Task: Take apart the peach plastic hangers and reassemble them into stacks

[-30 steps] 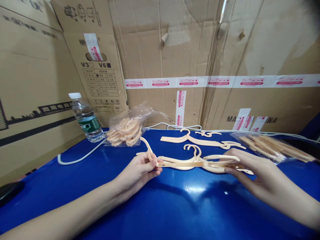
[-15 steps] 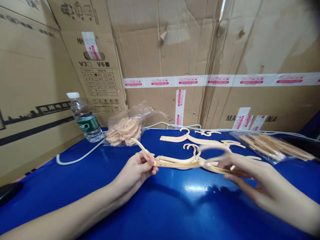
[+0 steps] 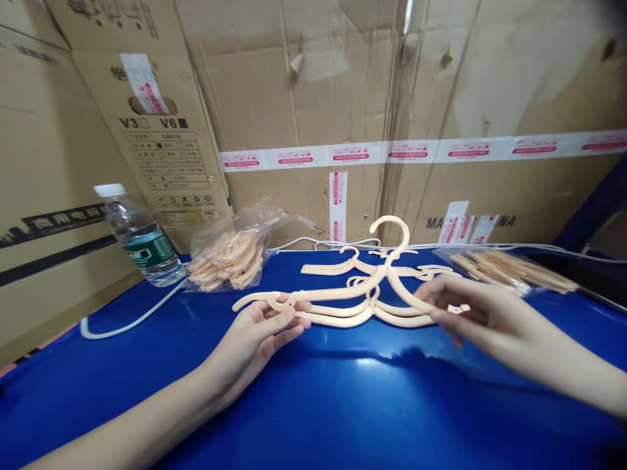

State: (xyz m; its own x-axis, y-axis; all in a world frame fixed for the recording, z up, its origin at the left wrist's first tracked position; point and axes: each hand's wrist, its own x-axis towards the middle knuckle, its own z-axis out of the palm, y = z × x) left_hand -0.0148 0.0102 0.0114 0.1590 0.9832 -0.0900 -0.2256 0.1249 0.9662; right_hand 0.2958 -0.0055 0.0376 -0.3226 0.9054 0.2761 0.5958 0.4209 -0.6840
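Note:
A cream plastic clothes hanger [image 3: 343,290] is held up between my two hands, its hook pointing upward. My left hand [image 3: 267,333] pinches its left arm close to the curved end piece. Around the right arm's end, the fingers of my right hand [image 3: 465,313] are closed, hiding that tip. Just behind and below the held hanger, more cream hangers [image 3: 337,320] lie on the blue table. Farther back rests another hanger [image 3: 326,268], with small loose hook pieces [image 3: 409,252] behind it.
On the left stand a water bottle [image 3: 147,245] and a clear bag of cream pieces [image 3: 228,261]. A bag of long cream pieces [image 3: 504,269] lies at the right. A white cable [image 3: 161,314] runs over the blue table [image 3: 343,405]. Cardboard boxes [image 3: 274,209] wall the back.
The held hanger has turned so its hook, blurred and pointing toward my right hand before, now stands upright. Both hands still hold its arms. The view has shifted slightly to the right.

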